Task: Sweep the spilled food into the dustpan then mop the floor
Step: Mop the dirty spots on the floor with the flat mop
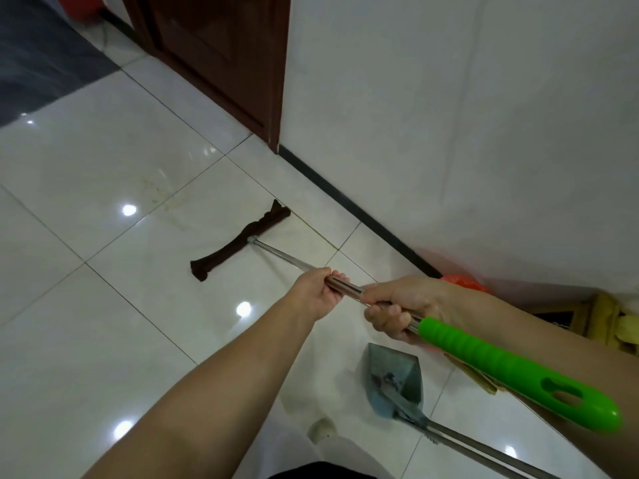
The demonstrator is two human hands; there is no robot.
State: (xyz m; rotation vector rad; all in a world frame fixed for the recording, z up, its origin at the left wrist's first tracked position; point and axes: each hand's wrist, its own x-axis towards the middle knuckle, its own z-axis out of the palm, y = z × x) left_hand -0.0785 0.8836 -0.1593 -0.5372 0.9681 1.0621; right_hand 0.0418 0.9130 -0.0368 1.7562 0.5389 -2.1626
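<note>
Head view: glossy white tile floor [103,305], white wall [449,115], brown door [221,57] at 12 o'clock. Left hand [320,292] and right hand [397,307] grip mop [238,242]; dustpan [394,382] at 5 o'clock. No writing.

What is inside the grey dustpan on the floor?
Inside the grey metal dustpan lies a small dark pile of swept bits, blurred. Its long metal handle covers the back corner.

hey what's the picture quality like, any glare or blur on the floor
Head view: bright ceiling-light glare spots on the glossy floor tiles; wide-angle bending of the wall edge; the mop head is fairly sharp; the dustpan and green grip look soft.
</note>
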